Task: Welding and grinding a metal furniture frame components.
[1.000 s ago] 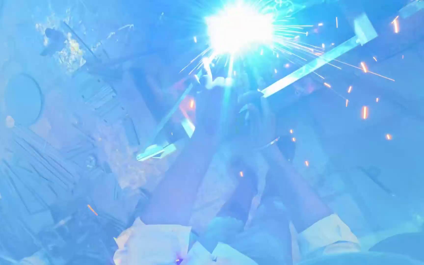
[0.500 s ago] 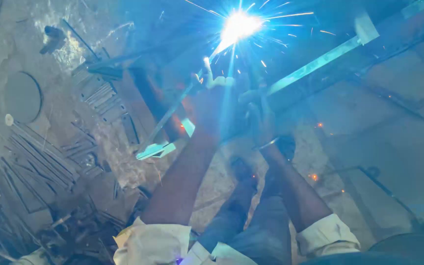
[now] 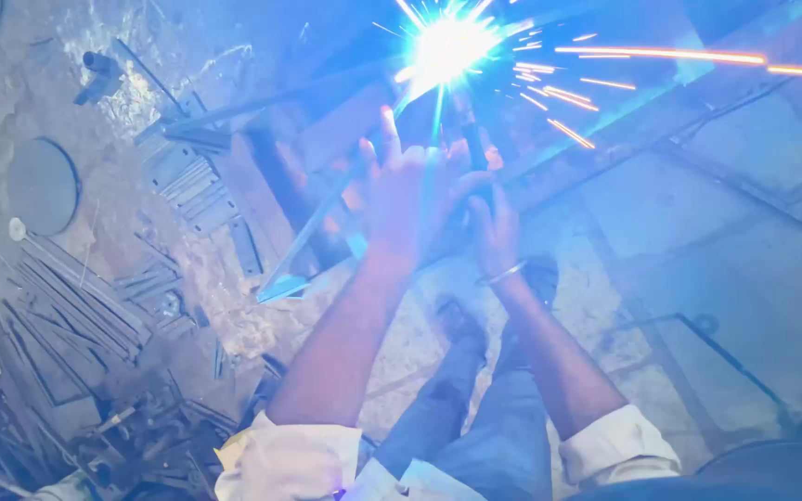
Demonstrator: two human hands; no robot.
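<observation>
Welding arc (image 3: 446,42) blazed white-blue just above both hands, and it had climbed: half a second earlier it burned lower and further left in the view, so the work point looked to have crept along the metal frame (image 3: 605,111). Sparks (image 3: 661,56) now streaked out long to the right of the hands, where a moment before they had only scattered close round the flare. The left hand (image 3: 401,190) was raised with fingers spread wide, palm toward the glare, gripping nothing that showed. The right hand (image 3: 492,227) was curled round a dark electrode holder (image 3: 471,139), whose tip reached up into the arc; a thin bangle (image 3: 501,273) sat at that wrist. Below the hands, the person's blue trouser legs (image 3: 475,417) and shoes stood on the concrete floor (image 3: 698,260). Well to the left of the hands lay heaps of steel strips (image 3: 76,297) and a round metal disc (image 3: 42,186). By my reading, the bead was still running, not finished.
</observation>
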